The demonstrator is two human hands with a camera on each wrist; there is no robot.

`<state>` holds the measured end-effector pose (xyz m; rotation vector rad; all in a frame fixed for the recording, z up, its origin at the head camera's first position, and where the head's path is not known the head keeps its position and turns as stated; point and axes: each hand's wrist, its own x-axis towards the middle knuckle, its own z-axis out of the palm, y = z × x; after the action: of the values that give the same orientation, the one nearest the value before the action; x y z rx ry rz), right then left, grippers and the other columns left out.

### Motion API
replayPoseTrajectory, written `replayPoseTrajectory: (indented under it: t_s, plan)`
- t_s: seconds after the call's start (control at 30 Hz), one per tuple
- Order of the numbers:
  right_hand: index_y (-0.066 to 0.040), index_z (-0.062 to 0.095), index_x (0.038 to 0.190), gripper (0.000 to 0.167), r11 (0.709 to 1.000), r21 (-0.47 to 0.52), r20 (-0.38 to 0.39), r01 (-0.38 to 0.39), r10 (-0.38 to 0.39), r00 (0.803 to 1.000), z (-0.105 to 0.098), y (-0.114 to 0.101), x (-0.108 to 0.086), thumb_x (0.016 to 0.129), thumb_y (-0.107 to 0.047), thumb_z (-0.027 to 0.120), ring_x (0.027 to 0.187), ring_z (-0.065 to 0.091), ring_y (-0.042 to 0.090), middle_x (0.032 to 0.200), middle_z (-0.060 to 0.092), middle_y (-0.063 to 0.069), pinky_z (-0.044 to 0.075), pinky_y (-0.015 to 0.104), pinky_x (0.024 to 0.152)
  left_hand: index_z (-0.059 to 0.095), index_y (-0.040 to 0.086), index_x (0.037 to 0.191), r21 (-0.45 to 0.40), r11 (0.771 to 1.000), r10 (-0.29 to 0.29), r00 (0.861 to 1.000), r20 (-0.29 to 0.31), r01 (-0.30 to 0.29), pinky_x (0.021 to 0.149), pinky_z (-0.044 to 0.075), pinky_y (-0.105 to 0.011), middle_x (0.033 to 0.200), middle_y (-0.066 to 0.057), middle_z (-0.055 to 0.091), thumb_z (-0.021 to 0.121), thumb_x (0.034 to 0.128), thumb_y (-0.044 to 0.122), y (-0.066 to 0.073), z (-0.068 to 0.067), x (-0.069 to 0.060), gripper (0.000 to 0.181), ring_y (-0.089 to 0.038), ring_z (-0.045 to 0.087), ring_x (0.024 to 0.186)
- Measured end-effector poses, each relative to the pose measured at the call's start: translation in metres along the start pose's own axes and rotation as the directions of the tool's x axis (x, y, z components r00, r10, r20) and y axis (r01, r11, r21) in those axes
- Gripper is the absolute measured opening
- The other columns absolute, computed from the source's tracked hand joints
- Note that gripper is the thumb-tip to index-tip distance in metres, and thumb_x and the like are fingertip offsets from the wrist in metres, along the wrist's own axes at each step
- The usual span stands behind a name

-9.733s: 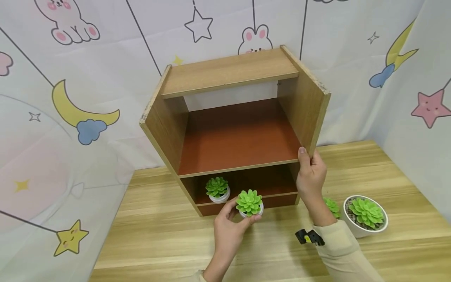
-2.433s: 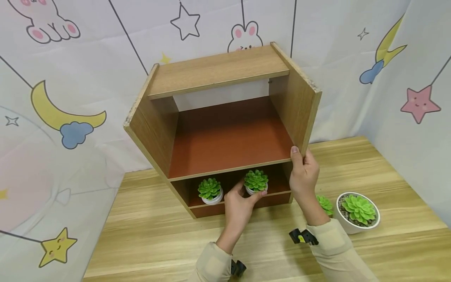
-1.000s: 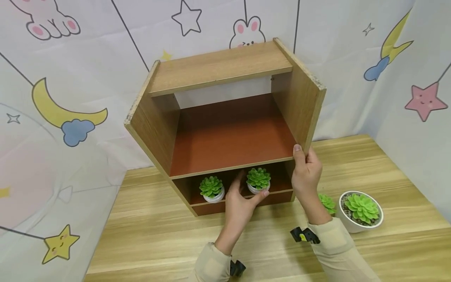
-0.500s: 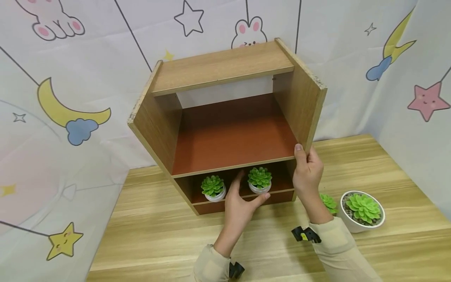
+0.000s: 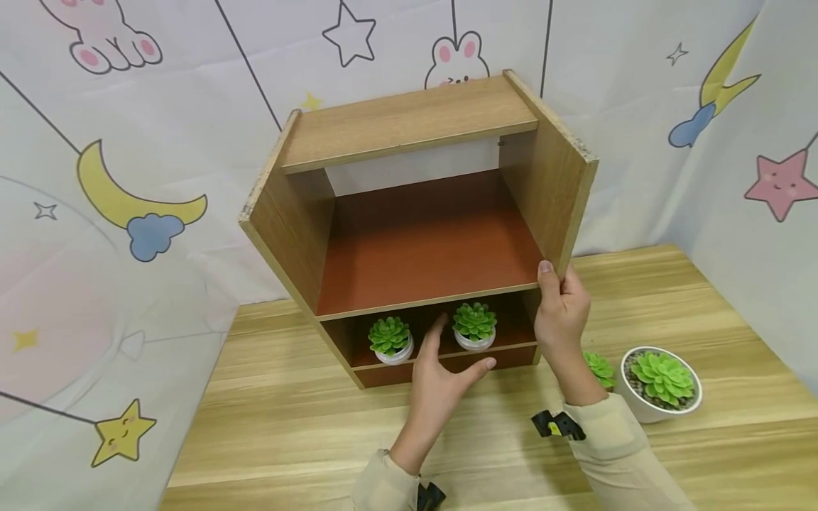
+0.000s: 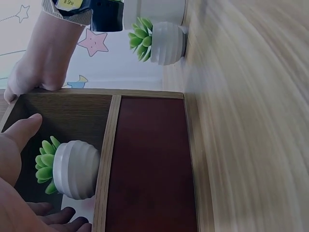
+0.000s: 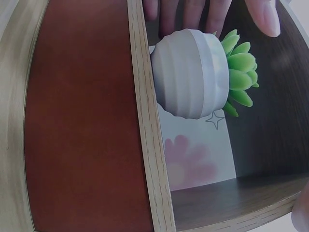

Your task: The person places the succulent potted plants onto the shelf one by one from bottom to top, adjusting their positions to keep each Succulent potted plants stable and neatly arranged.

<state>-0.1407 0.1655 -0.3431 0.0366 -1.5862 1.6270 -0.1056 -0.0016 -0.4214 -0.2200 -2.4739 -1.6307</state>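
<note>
a wood-grain tabletop (image 5: 243,426) bears a wooden cabinet (image 5: 428,238), centred in the head view. the right hand (image 5: 562,316), toward four o'clock, is clamped on its side panel (image 5: 556,188). the left hand (image 5: 437,383), at six o'clock, has thumb and fingers apart, holding nothing. a large potted succulent (image 5: 662,380) stands at four o'clock; a small succulent (image 5: 599,367) beside it is partly hidden by the right wrist (image 5: 583,383). two small potted plants stand upright in the lower compartment (image 5: 513,316): the nearer plant (image 5: 475,326) at one o'clock from the left hand, the other plant (image 5: 391,339) at ten. both sit close to the front edge (image 5: 514,347), so brushing fingers could tip one out, or a tug on the panel could jolt both.
</note>
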Motion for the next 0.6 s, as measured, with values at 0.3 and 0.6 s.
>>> replayPoseTrajectory:
  t_s: [0.3,0.6]
  plan:
    - [0.019,0.064,0.105,0.028,1.000,-0.002,-0.004,-0.012,0.012,1.000,0.000,-0.002,-0.001,0.097,-0.006,0.054,0.086,0.052,0.008,0.089,0.065,-0.004,0.041,0.023,0.077,0.037,0.021,0.152,0.028,0.999,0.031,0.999,-0.014,-0.031,0.105,0.035,-0.051,0.151,0.001,0.037,0.084,0.0723,0.053,0.002,-0.006,-0.006,0.098,-0.023,0.034,0.137]
    - [0.021,0.062,0.097,0.029,1.000,-0.005,-0.015,-0.023,0.023,1.000,0.001,-0.004,-0.001,0.096,-0.006,0.054,0.080,0.048,0.009,0.080,0.060,-0.008,0.039,0.023,0.072,0.041,0.013,0.150,0.022,0.998,0.064,0.998,0.000,-0.064,0.103,0.036,-0.054,0.151,-0.002,0.038,0.086,0.0728,0.045,0.006,-0.010,-0.016,0.095,-0.028,0.037,0.136]
